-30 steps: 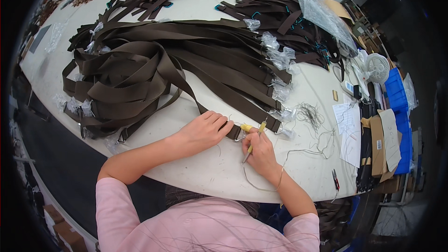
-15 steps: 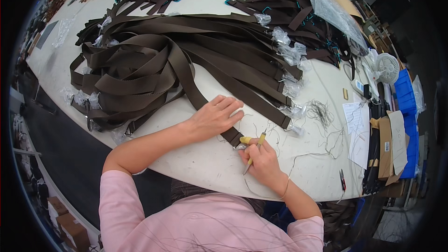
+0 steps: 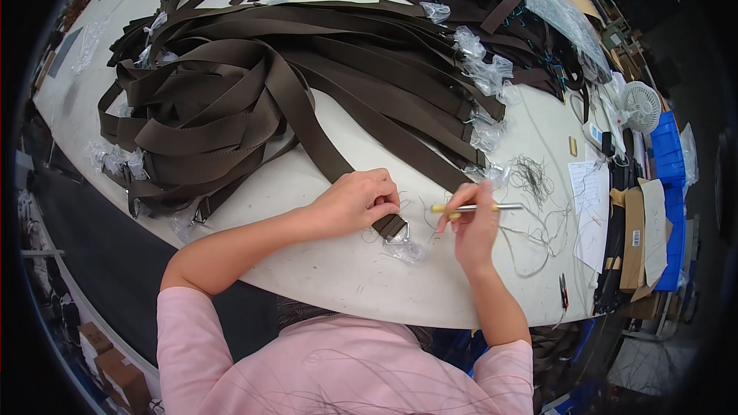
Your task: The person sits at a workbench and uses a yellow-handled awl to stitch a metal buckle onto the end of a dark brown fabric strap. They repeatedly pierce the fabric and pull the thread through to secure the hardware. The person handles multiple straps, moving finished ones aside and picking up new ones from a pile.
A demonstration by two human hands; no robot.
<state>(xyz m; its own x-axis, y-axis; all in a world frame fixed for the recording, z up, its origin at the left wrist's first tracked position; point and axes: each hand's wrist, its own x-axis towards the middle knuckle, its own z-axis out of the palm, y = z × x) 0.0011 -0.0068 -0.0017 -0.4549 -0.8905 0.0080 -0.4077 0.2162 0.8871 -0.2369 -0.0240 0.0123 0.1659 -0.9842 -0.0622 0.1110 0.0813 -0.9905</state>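
Note:
My left hand (image 3: 358, 201) is closed on a dark brown webbing strap (image 3: 323, 150), close to its near end. Beyond my fingers, that end lies on the table with a metal ring (image 3: 397, 235) and clear plastic wrap (image 3: 409, 252). To the right, my right hand (image 3: 475, 227) is raised a little away from the strap. Its fingers hold a slim pen-like tool (image 3: 503, 206), yellowish at one end and silvery at the other, lying nearly level and pointing right. The tool's exact kind cannot be made out.
A coiled pile of brown straps (image 3: 207, 107) covers the left of the white table (image 3: 346, 284), more fanned out behind. Darker straps with teal buckles (image 3: 492, 15) lie farther back. Loose threads (image 3: 530, 177), snips (image 3: 564, 292), papers (image 3: 586, 200) and a small fan (image 3: 640, 106) are at right.
My right hand has moved right, off the strap end, and its tool has turned from steep to nearly level. The strap end's metal ring and plastic wrap now show.

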